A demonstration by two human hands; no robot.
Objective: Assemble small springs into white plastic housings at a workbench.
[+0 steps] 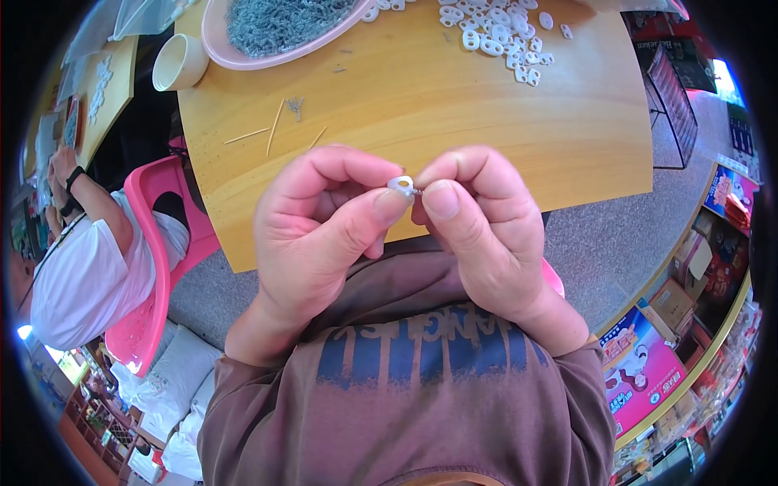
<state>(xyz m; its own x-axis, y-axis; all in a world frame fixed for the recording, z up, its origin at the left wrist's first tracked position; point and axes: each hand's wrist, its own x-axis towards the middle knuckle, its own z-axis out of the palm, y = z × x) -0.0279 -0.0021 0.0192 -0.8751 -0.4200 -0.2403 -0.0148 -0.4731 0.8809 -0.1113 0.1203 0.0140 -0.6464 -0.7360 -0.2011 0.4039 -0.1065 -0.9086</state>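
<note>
Close in front of me, at the near edge of the table, my left hand [312, 231] pinches a small white plastic piece with a hole [400, 185] between thumb and forefinger. My right hand [490, 235] is closed beside it, thumb and forefinger on a tiny metal screw [418, 192]. The screw's visible bit meets the right side of the white piece; the fingers hide the rest, so I cannot tell how deep it sits. Similar white two-holed pieces [496, 40] lie heaped at the far side. A few loose screws [297, 108] rest left of centre on the wood.
A pink basin [212, 50] full of small grey metal parts stands at the far left, with a cream cup [180, 63] beside it. Thin wooden sticks [275, 128] lie on the table [421, 97]. Someone in white [97, 267] sits at left on a pink chair [158, 243].
</note>
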